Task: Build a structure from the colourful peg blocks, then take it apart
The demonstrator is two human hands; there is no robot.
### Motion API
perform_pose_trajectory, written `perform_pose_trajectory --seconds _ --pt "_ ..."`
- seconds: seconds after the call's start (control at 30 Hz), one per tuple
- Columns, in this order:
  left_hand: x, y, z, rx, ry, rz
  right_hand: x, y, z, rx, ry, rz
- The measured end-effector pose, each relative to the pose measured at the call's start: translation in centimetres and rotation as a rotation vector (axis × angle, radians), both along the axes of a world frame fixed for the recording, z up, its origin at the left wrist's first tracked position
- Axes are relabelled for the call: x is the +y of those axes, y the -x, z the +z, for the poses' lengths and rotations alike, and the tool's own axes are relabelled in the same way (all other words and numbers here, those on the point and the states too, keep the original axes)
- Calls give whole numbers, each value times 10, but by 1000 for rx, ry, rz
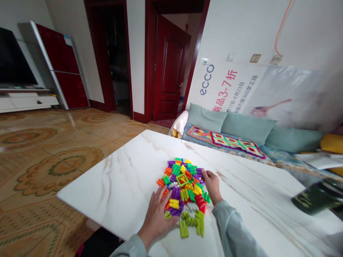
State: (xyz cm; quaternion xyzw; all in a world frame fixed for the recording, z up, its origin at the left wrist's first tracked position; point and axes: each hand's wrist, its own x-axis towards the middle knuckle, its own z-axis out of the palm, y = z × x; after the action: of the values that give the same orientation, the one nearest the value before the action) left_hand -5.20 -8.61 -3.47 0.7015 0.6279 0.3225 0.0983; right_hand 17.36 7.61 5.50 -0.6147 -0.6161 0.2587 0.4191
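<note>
Block pile (184, 182) sits loose on marble table (120, 185), no bin. My left hand (158, 214) lies flat, fingers wide, on pile's near-left edge; right hand (213, 185) curls at its right edge, can't tell if pinching a piece. Flanking keeps pieces bunched, I'd say. Blurred dark green object (316, 198) well right of pile, maybe a container.

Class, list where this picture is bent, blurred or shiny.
Head view: the wide lens tilts the door frame and splays the table; head view: the dark green object at the right edge is smeared, the plastic blocks sharp; head view: soft glare on the tiled floor, even light, faint shadows.
</note>
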Motion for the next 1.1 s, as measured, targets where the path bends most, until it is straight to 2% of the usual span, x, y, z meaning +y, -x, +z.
perform_pose_trajectory --seconds 0.07,0.13,0.23,0.3,0.37,0.43,0.5,0.6,0.73,0.83,0.97,1.03,1.1 --pt "-1 2 4 -66 -58 8 -25 8 0 104 -8 47" --pt "-4 3 13 -173 -153 33 -55 18 -2 305 16 126" --pt "-13 1 30 -467 -227 81 -100 32 -8 465 94 242" --pt "-19 -3 41 -722 -122 81 -125 39 -14 499 137 295" --pt "-26 -10 49 -924 95 21 -144 44 -18 492 154 343" --pt "-32 -17 52 -1034 287 -46 -156 46 -21 455 155 389" --pt "-37 -22 51 -1088 379 -58 -162 47 -22 412 158 418" --pt "-44 -19 46 -1132 370 10 -165 41 -26 400 160 365" --pt "-49 6 42 -1140 285 179 -156 14 -32 420 122 100" --pt "-39 17 44 -1096 252 176 -139 -1 -29 393 62 -31" --pt "1 4 59 -985 195 26 -104 14 -11 411 85 41" --pt "26 -5 68 -845 140 -35 -88 29 -1 471 139 107" --pt "44 -9 73 -691 33 -66 -78 38 3 497 147 113"
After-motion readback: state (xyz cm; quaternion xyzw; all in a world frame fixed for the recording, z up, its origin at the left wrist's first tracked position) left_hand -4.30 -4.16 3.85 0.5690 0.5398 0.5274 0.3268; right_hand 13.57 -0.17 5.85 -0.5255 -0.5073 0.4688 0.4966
